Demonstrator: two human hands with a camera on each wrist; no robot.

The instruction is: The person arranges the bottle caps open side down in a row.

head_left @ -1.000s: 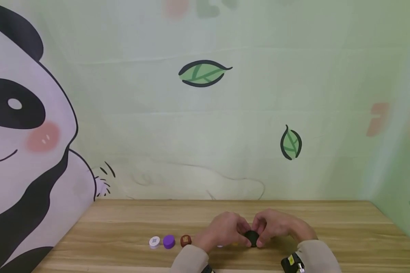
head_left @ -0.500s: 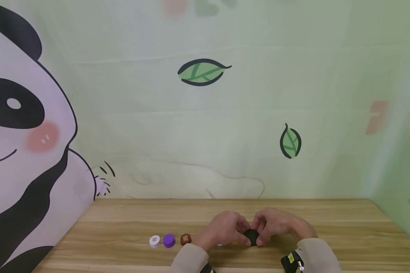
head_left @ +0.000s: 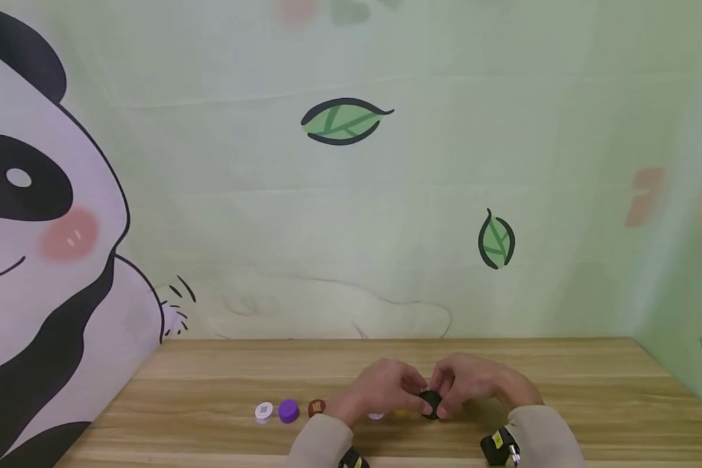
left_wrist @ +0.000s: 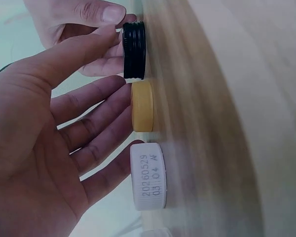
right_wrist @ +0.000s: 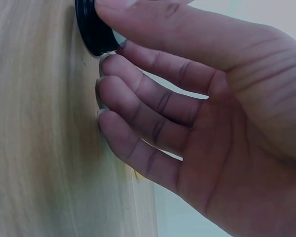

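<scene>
A black cap (head_left: 430, 402) with a ridged side stands at the right end of a row of bottle caps on the wooden table. My left hand (head_left: 386, 389) comes from the left and pinches it between thumb and fingers. From the other side my right hand (head_left: 470, 380) pinches the same cap, thumb in front and index finger behind. In the left wrist view, a yellow cap (left_wrist: 142, 106) sits just beside the black one. A white cap (left_wrist: 149, 177) with printed numbers follows it. The other left fingers lie alongside these two caps.
Farther left in the row lie a brown-red cap (head_left: 316, 408), a purple cap (head_left: 288, 411) and a white cap (head_left: 264, 412). Behind the wooden table (head_left: 210, 364) hangs a pale green backdrop (head_left: 240, 260) with a panda and leaves.
Both hands stay at the black cap with barely any shift. The left thumb covers slightly more of its front. The head view has tilted a little.
</scene>
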